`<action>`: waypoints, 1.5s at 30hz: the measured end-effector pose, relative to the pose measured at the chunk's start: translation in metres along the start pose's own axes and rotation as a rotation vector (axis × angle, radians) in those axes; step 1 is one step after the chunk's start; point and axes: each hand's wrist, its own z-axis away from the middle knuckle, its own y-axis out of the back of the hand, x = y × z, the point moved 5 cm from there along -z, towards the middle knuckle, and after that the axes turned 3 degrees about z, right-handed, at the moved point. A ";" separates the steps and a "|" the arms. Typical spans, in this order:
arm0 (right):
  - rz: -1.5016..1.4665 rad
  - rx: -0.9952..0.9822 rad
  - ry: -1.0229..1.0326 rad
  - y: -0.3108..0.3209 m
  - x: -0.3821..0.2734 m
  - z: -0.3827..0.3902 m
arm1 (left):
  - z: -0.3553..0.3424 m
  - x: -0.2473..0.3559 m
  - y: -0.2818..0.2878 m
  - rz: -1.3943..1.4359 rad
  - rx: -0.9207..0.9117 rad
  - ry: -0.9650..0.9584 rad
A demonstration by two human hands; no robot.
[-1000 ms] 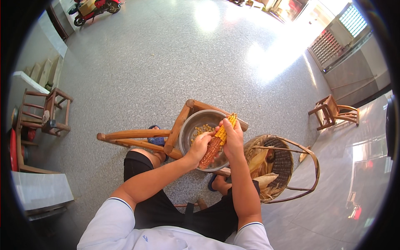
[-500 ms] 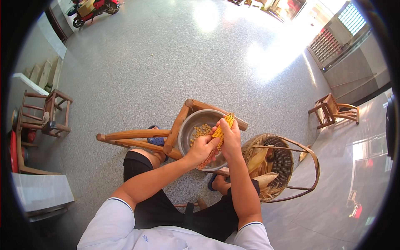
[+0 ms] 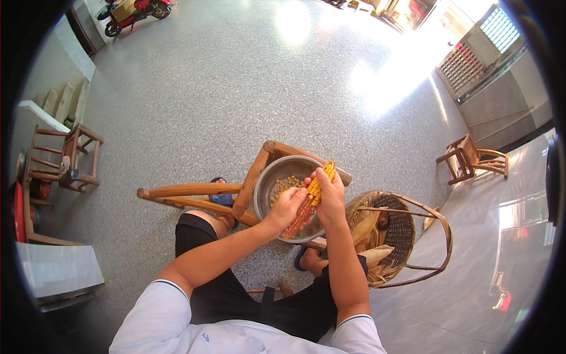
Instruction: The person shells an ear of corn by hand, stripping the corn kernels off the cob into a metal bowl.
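Note:
An ear of corn (image 3: 312,194) slants over a metal basin (image 3: 260,206), its upper part still yellow with kernels and its lower part a bare reddish cob. My right hand (image 3: 331,193) is closed round the kernel-covered upper part. Against the ear's left side, near the line between kernels and bare cob, my left hand (image 3: 287,209) is closed with its thumb pressed to it. Loose yellow kernels (image 3: 285,184) lie on the basin's bottom. The hands and ear hide the basin's right part.
A wooden chair (image 3: 252,177) lies on its side under the basin. Right of it stands a woven basket (image 3: 402,233) holding corn husks (image 3: 367,227). Small wooden chairs stand at the left (image 3: 79,156) and right (image 3: 469,158). A blue sandal (image 3: 221,199) shows beside the chair.
My left hand has shifted slightly up and its grip has loosened on the lower cob, showing more of the bare reddish part. My right hand still holds the ear.

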 end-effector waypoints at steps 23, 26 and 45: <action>0.066 -0.019 0.057 -0.006 -0.009 0.004 | 0.004 -0.004 -0.006 -0.284 -0.113 -0.069; 0.030 -0.017 0.042 -0.001 -0.007 0.000 | 0.002 -0.003 -0.004 -0.177 -0.108 -0.014; 0.106 -0.023 0.049 -0.010 -0.007 0.006 | 0.002 0.000 -0.001 -0.273 -0.067 -0.064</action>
